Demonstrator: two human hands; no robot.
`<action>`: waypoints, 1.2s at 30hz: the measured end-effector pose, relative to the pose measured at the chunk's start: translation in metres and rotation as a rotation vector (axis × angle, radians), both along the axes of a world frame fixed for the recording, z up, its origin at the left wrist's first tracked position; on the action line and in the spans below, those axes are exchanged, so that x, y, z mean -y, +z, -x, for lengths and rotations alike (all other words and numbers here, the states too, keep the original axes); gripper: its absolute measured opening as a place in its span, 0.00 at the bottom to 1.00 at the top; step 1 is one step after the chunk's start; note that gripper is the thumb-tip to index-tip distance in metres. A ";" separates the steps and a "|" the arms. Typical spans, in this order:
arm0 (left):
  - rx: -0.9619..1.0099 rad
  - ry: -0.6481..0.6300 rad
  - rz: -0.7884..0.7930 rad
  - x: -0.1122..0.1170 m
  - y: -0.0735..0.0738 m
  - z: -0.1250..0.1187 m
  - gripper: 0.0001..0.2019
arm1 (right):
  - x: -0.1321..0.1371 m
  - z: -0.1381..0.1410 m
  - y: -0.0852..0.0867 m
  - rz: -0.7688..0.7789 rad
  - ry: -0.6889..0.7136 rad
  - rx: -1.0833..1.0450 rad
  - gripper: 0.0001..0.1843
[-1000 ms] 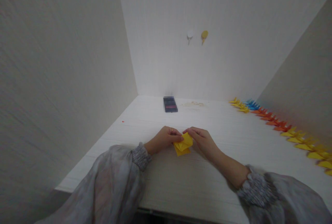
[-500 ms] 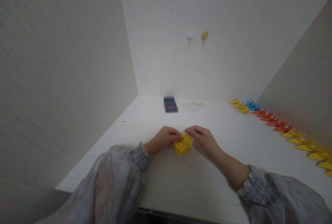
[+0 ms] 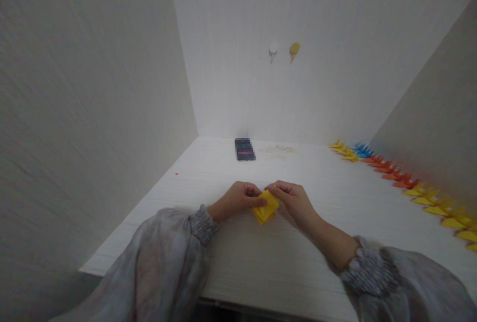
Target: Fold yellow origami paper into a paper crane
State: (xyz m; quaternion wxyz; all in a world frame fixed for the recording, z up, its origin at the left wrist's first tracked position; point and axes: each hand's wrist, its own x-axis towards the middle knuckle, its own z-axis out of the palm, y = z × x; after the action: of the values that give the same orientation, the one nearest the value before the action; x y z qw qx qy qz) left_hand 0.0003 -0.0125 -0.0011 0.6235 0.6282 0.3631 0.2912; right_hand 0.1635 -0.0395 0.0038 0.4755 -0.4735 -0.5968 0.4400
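A small folded piece of yellow origami paper (image 3: 266, 208) is held between my two hands above the white table. My left hand (image 3: 242, 197), with a ring on one finger, pinches its left side with the thumb on top. At the paper's upper right corner, the thumb and fingertips of my right hand (image 3: 294, 200) are closed on the edge. Loose flaps show at the paper's lower end. The fingers beneath the paper are hidden.
Folded paper cranes in yellow (image 3: 428, 200), red-orange (image 3: 387, 169) and blue (image 3: 362, 150) line the right side of the white table (image 3: 316, 267). A dark blurred-out object (image 3: 245, 149) lies near the back wall. Two hooks, white (image 3: 273, 48) and yellow (image 3: 294, 47), are on that wall.
The yellow paper has shifted slightly to the right and tilted, its upper corner now at my right fingertips. My left thumb has moved a little further over it.
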 end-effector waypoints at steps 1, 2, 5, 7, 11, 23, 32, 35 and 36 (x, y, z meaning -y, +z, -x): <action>0.002 -0.008 0.003 0.000 0.000 0.000 0.15 | 0.000 0.000 0.000 0.000 -0.003 -0.002 0.12; 0.006 -0.015 0.010 0.001 0.001 0.000 0.16 | 0.000 0.000 0.000 0.002 -0.005 -0.005 0.12; 0.013 -0.019 0.022 0.001 0.000 0.000 0.17 | 0.001 0.000 0.000 0.014 -0.016 -0.026 0.12; 0.009 -0.015 0.018 0.001 -0.001 0.000 0.17 | 0.001 0.000 -0.001 0.017 -0.029 -0.036 0.12; 0.063 -0.043 0.076 0.002 -0.001 -0.001 0.18 | 0.002 0.002 0.001 0.019 -0.057 -0.037 0.12; 0.051 -0.057 0.093 0.004 0.000 -0.002 0.21 | 0.004 0.004 0.004 -0.086 -0.117 0.154 0.12; 0.042 -0.110 0.092 0.005 -0.002 -0.002 0.22 | 0.005 0.006 0.008 -0.165 -0.186 0.266 0.13; 0.034 -0.119 0.080 0.004 -0.003 -0.001 0.22 | 0.005 0.006 0.008 -0.175 -0.182 0.274 0.13; 0.033 -0.125 0.080 0.004 -0.003 -0.001 0.22 | 0.005 0.006 0.008 -0.182 -0.180 0.273 0.13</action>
State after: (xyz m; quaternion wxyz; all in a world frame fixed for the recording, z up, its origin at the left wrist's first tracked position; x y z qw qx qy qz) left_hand 0.0015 -0.0161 -0.0039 0.6710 0.6191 0.3243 0.2474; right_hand 0.1575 -0.0447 0.0120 0.4685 -0.5354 -0.6482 0.2715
